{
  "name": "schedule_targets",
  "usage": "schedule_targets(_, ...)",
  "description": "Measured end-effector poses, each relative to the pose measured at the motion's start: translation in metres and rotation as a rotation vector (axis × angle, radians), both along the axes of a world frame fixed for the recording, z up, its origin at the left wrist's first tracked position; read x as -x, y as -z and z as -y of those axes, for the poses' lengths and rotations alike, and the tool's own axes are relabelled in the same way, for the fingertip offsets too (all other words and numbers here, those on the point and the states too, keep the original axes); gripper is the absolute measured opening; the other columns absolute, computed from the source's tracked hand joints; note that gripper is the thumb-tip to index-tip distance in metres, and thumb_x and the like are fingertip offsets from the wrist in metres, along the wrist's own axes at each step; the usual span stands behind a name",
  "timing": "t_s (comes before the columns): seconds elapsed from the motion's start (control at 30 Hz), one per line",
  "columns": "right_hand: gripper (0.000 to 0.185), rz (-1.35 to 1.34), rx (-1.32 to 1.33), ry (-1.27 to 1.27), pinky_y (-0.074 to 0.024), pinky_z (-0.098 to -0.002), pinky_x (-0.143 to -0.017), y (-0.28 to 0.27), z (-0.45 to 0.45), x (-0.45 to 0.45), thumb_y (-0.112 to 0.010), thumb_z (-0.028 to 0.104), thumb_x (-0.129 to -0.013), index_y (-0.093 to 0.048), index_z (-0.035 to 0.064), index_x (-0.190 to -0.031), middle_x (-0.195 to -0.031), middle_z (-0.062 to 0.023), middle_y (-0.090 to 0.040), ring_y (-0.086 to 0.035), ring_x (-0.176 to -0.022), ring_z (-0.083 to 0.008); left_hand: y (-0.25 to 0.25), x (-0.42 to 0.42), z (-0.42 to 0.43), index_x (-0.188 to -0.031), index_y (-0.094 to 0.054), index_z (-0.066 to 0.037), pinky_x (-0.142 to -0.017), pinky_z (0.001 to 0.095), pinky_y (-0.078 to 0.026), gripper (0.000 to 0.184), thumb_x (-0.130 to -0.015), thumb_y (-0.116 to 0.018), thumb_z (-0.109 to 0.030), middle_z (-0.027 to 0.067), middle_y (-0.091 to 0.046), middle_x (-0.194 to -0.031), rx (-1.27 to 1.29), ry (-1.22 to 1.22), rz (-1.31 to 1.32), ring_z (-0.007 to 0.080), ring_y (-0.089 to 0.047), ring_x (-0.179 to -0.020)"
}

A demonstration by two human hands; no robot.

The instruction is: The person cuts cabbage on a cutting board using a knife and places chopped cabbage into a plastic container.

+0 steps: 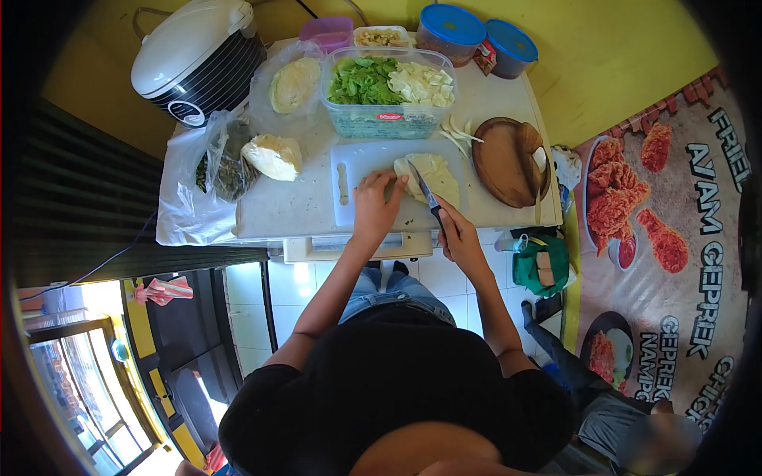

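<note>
A pale piece of cabbage (441, 181) lies flat on the white cutting board (359, 157) in front of me. My left hand (379, 205) has its fingers bent against the cabbage's left side, holding it down. In my right hand (460, 238) is a knife (429, 197) with a dark handle, its blade pointing away from me and lying over the cabbage. A few pale strips (458, 136) rest just past the board's far right corner. Beyond the board stands a clear plastic container (389, 124) with chopped green leaves and shredded cabbage inside.
A cut cabbage half (272, 157) and plastic bags (198, 208) lie on the left, with a rice cooker (198, 59) behind. A wooden mortar (500, 163) stands right. Blue-lidded tubs (451, 32) line the back. Another person (611, 420) is at the lower right.
</note>
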State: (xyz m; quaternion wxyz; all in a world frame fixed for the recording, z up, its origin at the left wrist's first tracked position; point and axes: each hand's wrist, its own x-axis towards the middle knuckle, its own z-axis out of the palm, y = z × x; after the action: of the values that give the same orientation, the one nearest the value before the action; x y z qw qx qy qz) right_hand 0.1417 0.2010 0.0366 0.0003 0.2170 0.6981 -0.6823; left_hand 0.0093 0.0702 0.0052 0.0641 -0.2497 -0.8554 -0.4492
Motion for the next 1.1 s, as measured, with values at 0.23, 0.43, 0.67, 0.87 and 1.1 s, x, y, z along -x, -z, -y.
schedule_targets(0.23,0.040,0.051,0.028,-0.062,-0.0298,-0.0192,-0.036,-0.011,0.006,0.004,-0.040,0.026,-0.104,-0.046,0.0178,-0.142,-0.057,0.0025,-0.040,-0.031,-0.041,-0.0039,-0.014,0.007,0.021,-0.098,-0.071,0.001,-0.061,0.0262,-0.048,0.033,-0.087,-0.068,-0.030,0.0133,-0.070,-0.075,-0.282,0.077,0.550,0.0155,-0.065,-0.065)
schedule_targets(0.43,0.040,0.072,0.002,-0.110,-0.0321,-0.0217,-0.040,-0.020,0.014,0.004,-0.040,0.021,-0.104,-0.044,0.0232,-0.144,-0.055,0.0036,-0.033,-0.032,-0.044,-0.0048,-0.026,0.001,0.036,-0.101,-0.073,-0.006,-0.076,0.0341,-0.046,0.038,-0.078,-0.077,-0.035,0.0091,-0.068,-0.092,0.212,-0.204,0.062,0.0231,-0.062,-0.084)
schedule_targets(0.67,0.041,0.058,-0.112,-0.120,-0.0311,-0.0201,-0.038,-0.017,0.017,0.005,-0.037,0.022,-0.104,-0.042,0.0254,-0.145,-0.057,0.0037,-0.034,-0.030,-0.043,-0.0045,-0.012,0.017,0.037,-0.102,-0.075,-0.021,-0.091,0.0383,-0.034,0.036,-0.072,-0.080,-0.040,-0.0011,-0.065,-0.107,0.085,-0.083,0.059,0.0225,-0.055,-0.102)
schedule_targets(0.87,0.041,0.102,-0.102,-0.103,-0.0306,-0.0205,-0.039,-0.020,0.018,0.008,-0.038,0.023,-0.104,-0.042,0.0262,-0.145,-0.056,0.0040,-0.032,-0.029,-0.043,-0.0044,-0.014,0.015,0.031,-0.103,-0.074,-0.024,-0.089,0.0374,-0.032,0.038,-0.072,-0.078,-0.044,-0.0025,-0.065,-0.106,0.123,-0.123,0.076,0.0214,-0.055,-0.103)
schedule_targets(1.1,0.041,0.066,-0.133,-0.094,-0.0305,-0.0207,-0.039,-0.013,0.021,0.014,-0.038,0.025,-0.105,-0.041,0.0284,-0.145,-0.056,0.0038,-0.033,-0.029,-0.043,-0.0042,-0.007,0.017,0.026,-0.101,-0.072,-0.025,-0.087,0.0372,-0.031,0.038,-0.071,-0.077,-0.047,-0.0026,-0.064,-0.103,0.142,-0.198,0.047,0.0217,-0.055,-0.101)
